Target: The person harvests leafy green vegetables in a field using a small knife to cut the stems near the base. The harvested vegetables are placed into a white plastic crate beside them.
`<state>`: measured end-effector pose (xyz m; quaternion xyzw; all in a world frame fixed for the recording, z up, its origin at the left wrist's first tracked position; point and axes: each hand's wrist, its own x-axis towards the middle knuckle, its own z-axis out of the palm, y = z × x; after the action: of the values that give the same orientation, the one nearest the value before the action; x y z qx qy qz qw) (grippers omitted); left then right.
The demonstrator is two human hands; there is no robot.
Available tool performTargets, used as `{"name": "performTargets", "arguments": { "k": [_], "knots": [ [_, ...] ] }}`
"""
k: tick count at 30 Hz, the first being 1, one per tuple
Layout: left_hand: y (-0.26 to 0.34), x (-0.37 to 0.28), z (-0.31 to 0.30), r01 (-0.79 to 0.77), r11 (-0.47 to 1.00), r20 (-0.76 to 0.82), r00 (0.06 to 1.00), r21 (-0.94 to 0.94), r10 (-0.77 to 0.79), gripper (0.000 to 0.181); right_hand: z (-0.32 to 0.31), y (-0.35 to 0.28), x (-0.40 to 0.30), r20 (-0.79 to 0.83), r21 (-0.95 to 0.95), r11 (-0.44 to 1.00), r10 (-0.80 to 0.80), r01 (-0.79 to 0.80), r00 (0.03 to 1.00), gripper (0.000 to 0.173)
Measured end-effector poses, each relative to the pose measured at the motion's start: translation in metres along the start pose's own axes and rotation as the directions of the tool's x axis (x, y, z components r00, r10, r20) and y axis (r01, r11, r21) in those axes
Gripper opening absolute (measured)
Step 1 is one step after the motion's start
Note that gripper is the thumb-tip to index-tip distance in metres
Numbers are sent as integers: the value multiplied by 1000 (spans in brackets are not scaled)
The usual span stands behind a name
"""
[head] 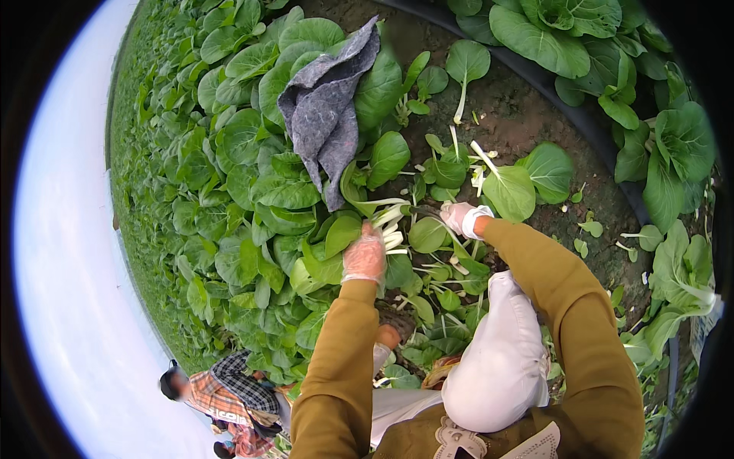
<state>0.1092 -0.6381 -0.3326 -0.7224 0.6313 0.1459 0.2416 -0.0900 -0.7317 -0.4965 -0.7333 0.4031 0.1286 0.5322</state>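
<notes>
My left hand (pixel 364 253), in a thin clear glove, grips the pale stems of a cut leafy green (pixel 390 215), its stalks pointing right. Just right of it, my right hand (pixel 456 217), gloved too, is closed around a knife (pixel 427 212) whose dark blade points toward the stem ends. Trimmed leaves and pale stalk pieces lie below and between both hands. One large loose leaf (pixel 510 193) rests on the soil above my right wrist. A grey felt cloth (pixel 328 112) is draped over the standing plants above my left hand.
Dense leafy plants (pixel 229 189) fill the left side. Bare soil (pixel 516 115) with scattered leaves runs along a black hose (pixel 539 80). More greens (pixel 682 143) stand at the right. A person in a plaid shirt (pixel 221 390) is at the lower left, with another person (pixel 249 442) beside them.
</notes>
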Motion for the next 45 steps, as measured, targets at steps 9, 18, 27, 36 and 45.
{"name": "performTargets", "arguments": {
  "k": [9,18,27,36,45],
  "knots": [
    [44,-100,-89,321,-724,325,935,-611,140,38,-104,-90,-165,-336,922,73,-333,380,881,63],
    [58,-155,-136,50,-375,155,954,-926,-257,67,-103,-149,-184,-479,803,187,-362,566,800,39],
    [84,-124,-66,-175,-128,-179,984,-976,18,93,-70,-135,-186,97,969,246,-350,-9,932,48],
    [69,-48,-27,132,659,-14,977,-741,-212,47,-25,-49,-54,-89,219,969,-97,115,991,34],
    [31,-10,-2,330,875,265,933,-355,-245,34,-22,-85,15,50,-233,956,-169,176,984,55]
  ]
}}
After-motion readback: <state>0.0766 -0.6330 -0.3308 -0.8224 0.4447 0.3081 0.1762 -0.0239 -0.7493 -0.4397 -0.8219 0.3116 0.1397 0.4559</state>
